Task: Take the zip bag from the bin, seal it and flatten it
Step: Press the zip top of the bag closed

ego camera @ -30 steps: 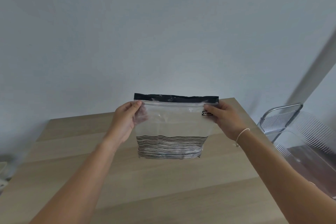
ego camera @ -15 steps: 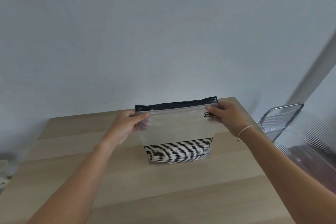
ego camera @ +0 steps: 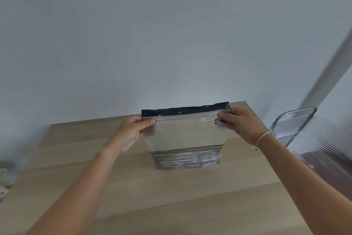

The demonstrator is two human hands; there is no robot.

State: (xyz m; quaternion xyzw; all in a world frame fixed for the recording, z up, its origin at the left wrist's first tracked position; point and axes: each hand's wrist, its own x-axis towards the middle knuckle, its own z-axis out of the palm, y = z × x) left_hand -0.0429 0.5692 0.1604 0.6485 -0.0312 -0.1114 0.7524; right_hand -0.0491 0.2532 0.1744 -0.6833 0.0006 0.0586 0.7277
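A clear zip bag (ego camera: 183,135) with a black top band and black stripes near its bottom stands upright above the wooden table (ego camera: 133,187). Its lower edge looks close to or on the tabletop; contact is unclear. My left hand (ego camera: 133,131) pinches the bag's upper left corner at the zip line. My right hand (ego camera: 240,124) pinches the upper right corner beside a small black logo. The bag hangs stretched between both hands, its top edge slightly higher on the right.
A clear ribbed plastic bin (ego camera: 327,151) with a metal handle (ego camera: 293,116) stands off the table's right edge. A plain grey wall rises behind the table. A pale object (ego camera: 2,175) shows at the far left edge.
Both hands have lowered the bag toward the table and shifted it slightly right. The top edge has tilted, right corner higher. The grip on both corners is unchanged.
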